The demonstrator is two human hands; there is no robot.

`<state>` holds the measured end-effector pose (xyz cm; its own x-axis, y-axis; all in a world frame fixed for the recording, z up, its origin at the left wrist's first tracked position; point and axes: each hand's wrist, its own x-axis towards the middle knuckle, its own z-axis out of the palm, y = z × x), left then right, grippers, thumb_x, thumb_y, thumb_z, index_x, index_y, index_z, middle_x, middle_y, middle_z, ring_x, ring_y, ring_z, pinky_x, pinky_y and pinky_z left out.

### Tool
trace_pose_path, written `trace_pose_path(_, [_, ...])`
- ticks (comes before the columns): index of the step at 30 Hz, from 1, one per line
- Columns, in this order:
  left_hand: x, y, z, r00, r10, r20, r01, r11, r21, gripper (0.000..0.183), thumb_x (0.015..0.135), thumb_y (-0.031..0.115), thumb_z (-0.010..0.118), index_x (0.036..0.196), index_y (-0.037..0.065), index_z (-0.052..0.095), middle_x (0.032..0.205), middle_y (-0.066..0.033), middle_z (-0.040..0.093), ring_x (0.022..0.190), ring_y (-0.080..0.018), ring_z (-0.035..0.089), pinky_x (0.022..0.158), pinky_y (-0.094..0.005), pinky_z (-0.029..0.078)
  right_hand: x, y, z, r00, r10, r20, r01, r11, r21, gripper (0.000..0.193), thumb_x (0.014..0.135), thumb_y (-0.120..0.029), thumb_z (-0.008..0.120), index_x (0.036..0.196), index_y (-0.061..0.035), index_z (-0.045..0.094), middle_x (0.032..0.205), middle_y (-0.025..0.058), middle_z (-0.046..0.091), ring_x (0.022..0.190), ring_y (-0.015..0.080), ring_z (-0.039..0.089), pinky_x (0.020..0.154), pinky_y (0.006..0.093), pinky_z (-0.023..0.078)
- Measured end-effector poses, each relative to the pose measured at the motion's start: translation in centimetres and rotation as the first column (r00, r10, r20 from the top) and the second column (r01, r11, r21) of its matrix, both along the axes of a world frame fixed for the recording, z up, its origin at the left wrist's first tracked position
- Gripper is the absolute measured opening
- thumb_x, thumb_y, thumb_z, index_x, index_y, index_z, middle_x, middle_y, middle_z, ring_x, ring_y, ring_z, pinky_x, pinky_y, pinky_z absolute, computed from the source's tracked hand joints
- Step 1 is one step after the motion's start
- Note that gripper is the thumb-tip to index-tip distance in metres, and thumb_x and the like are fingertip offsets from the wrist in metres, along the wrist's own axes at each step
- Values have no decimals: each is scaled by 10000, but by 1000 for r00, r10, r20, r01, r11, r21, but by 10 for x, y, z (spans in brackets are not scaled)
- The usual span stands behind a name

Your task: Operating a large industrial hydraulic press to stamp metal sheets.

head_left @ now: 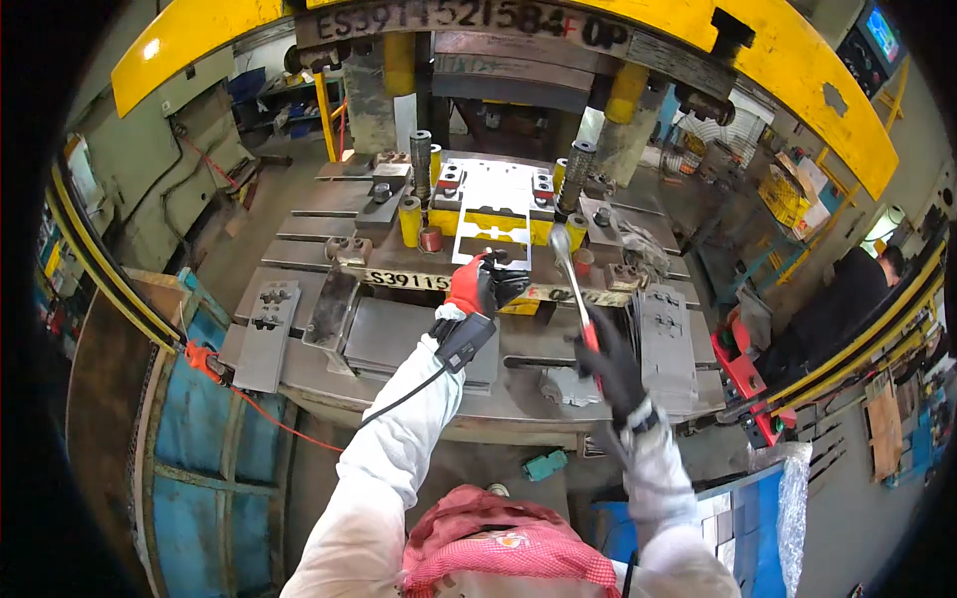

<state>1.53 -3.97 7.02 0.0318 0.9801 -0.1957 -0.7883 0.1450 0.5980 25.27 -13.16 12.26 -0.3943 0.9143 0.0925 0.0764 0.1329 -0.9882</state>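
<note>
A bright, flat metal sheet (495, 184) with cut-outs lies over the lower die, between the dark guide posts. At its near edge is my left hand (484, 286) in a red and black glove, its fingers closed on that edge. My right hand (615, 367), in a dark glove and slightly blurred, is wrapped round the red grip of a long tool (576, 281). The tool has a shiny metal shaft and a rounded head, which points away from me beside the right front corner of the sheet. Its exact kind cannot be made out.
A yellow press frame (229, 15) arches overhead. Guide posts (575, 177) flank the die. Grey plates (399, 334) lie at the left front of the press bed, and stacked plates (666, 349) at the right. An orange cable (284, 429) hangs at the left; another person (842, 304) is far right.
</note>
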Motion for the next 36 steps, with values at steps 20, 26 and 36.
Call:
trace_pose_path(20, [-40, -115, -8, 263, 440, -859, 93, 874, 476, 265, 909, 139, 436, 1083, -19, 560, 1056, -131, 602, 835, -208, 617, 725, -332, 513, 75, -27, -49, 983, -109, -147, 71, 967, -243, 654, 788, -87, 540, 1382, -71, 266, 1026, 67, 525, 745, 107, 491, 658, 253, 432])
trace_pose_path(26, [-90, -209, -31, -65, 444, -894, -70, 891, 448, 174, 780, 80, 554, 924, -10, 591, 818, -148, 604, 652, -272, 575, 631, -316, 472, 117, -111, -125, 981, -189, -43, 144, 857, -494, 584, 820, -116, 507, 1363, -57, 302, 951, 82, 596, 660, 115, 523, 591, 255, 436])
trace_pose_path(36, [-108, -334, -75, 7, 500, -866, 88, 862, 499, 294, 884, 170, 410, 1055, 1, 578, 1132, -157, 574, 1043, -300, 525, 897, -417, 400, 33, -72, -134, 984, 173, 48, -136, 892, -432, 557, 813, -62, 558, 1328, -67, 345, 983, 102, 586, 691, 126, 546, 602, 269, 474])
